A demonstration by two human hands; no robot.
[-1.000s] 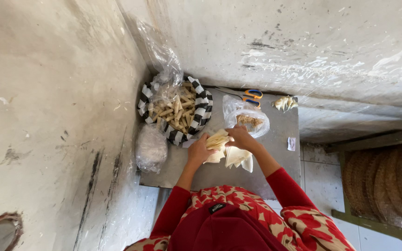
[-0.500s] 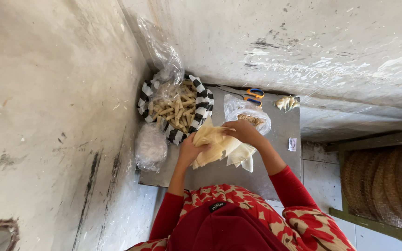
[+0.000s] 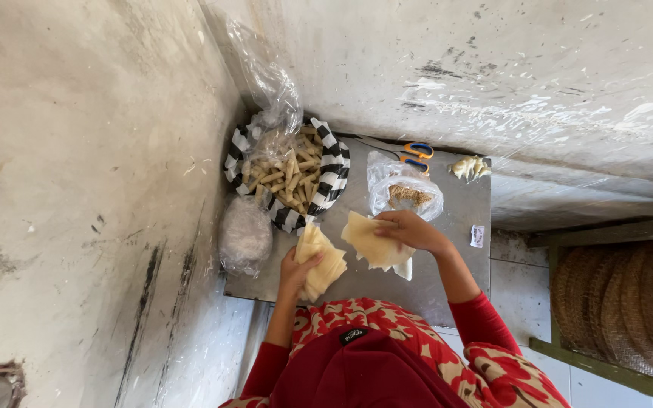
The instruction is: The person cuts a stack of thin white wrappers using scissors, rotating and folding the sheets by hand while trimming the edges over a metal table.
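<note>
Hands have split apart since a moment ago: left hand (image 3: 296,266) now grips the wrapper stack (image 3: 319,261) alone, right hand (image 3: 410,229) pinches one pale sheet (image 3: 372,243) off it.

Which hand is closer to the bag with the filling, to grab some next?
The right hand, probably. It rests on a pale wrapper sheet just below the clear bag of filling. The left hand is farther away, holding a stack of wrappers.

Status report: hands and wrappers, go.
Left hand holds a stack of pale square dough wrappers. Right hand presses a single pale wrapper sheet on the grey metal table. Nothing between them.
</note>
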